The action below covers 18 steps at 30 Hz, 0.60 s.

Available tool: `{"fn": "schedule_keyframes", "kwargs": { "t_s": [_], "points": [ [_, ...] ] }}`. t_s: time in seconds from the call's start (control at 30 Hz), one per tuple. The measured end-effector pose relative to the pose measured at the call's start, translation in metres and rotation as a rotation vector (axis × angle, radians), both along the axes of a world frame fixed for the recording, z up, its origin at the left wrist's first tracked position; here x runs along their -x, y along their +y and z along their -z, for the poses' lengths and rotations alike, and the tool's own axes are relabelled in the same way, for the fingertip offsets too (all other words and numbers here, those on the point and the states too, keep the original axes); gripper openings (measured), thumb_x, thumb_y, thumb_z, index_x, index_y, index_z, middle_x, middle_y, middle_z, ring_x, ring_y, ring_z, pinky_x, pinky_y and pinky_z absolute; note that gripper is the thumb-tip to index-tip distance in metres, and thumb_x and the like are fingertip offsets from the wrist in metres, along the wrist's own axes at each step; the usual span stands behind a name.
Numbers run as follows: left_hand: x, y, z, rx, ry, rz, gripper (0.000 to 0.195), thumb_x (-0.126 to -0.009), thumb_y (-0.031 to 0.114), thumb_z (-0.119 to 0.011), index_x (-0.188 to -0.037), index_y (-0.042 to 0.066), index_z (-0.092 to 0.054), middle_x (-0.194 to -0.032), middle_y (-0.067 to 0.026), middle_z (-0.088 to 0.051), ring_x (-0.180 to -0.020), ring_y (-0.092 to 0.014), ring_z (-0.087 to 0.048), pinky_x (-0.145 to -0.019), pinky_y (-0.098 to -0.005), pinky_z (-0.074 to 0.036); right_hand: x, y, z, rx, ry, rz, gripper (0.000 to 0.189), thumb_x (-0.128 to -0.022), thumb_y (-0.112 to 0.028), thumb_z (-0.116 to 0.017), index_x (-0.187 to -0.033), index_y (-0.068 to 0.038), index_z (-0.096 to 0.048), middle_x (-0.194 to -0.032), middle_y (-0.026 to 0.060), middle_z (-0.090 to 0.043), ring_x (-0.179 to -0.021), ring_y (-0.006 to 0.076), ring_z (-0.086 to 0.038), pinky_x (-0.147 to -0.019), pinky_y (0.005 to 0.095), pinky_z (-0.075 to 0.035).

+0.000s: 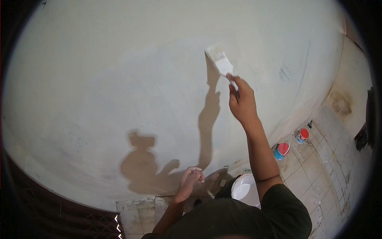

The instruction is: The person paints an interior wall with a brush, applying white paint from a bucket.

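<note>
My right hand [243,100] grips the handle of a flat paintbrush [223,64], raised high to the right. White paint coats the brush's ferrule and lower bristles. The bristle tips are at the wall [155,98], beside the brush's own shadow. A paler, greyish-white patch spreads over the wall below and left of the brush. Lower down, my left hand [191,182] is held in front of me with loosely bent fingers and nothing in it. Below my right arm stands a bucket of white paint [245,189], partly hidden by the arm and my dark shirt.
Two small blue tubs with red lids, one nearer [282,150] and one farther [303,136], stand on the tiled floor [298,176] along the wall. Another brush [310,124] lies beyond them. A dark metal lattice gate [59,206] borders the lower left.
</note>
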<state>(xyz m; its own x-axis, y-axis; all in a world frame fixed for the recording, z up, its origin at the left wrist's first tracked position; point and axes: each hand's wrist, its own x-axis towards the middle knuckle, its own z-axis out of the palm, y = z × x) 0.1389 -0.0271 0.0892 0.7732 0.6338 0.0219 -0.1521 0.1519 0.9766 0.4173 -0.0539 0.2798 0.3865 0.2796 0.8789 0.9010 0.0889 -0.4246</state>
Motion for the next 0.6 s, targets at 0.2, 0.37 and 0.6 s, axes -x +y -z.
{"fn": "schedule_keyframes", "kwargs": {
  "t_s": [0.2, 0.37, 0.6],
  "points": [
    [0.021, -0.034, 0.044, 0.132, -0.042, -0.075, 0.022, -0.091, 0.019, -0.054, -0.105, 0.002, -0.053, -0.088, -0.0092, -0.06, -0.079, -0.017, -0.058, -0.074, -0.0306, -0.047, 0.012, -0.038, 0.135, 0.381, 0.146, 0.069, 0.035, -0.085, -0.003, -0.051, -0.119, -0.011, -0.055, -0.087, 0.0168, -0.056, -0.076, 0.0364, -0.058, -0.064, 0.0445, -0.047],
    [0.056, -0.077, 0.066, 0.256, 0.134, -0.292, 0.017, -0.09, 0.013, -0.054, -0.103, 0.001, -0.056, -0.088, -0.0104, -0.061, -0.082, -0.019, -0.061, -0.074, -0.0322, -0.052, 0.016, -0.084, 0.287, 0.944, 0.246, 0.156, 0.029, -0.083, -0.013, -0.056, -0.112, -0.009, -0.056, -0.086, 0.0193, -0.06, -0.075, 0.0378, -0.062, -0.067, 0.0466, -0.05],
    [0.111, -0.107, 0.086, 0.277, 0.272, -0.355, 0.019, -0.09, 0.016, -0.051, -0.103, 0.004, -0.057, -0.086, -0.0073, -0.062, -0.078, -0.016, -0.059, -0.071, -0.03, -0.047, 0.096, -0.148, 0.352, 1.352, 0.398, -0.016, 0.035, -0.076, -0.019, -0.059, -0.106, -0.001, -0.055, -0.086, 0.0254, -0.064, -0.085, 0.0405, -0.063, -0.075, 0.0474, -0.05]
  ]
}}
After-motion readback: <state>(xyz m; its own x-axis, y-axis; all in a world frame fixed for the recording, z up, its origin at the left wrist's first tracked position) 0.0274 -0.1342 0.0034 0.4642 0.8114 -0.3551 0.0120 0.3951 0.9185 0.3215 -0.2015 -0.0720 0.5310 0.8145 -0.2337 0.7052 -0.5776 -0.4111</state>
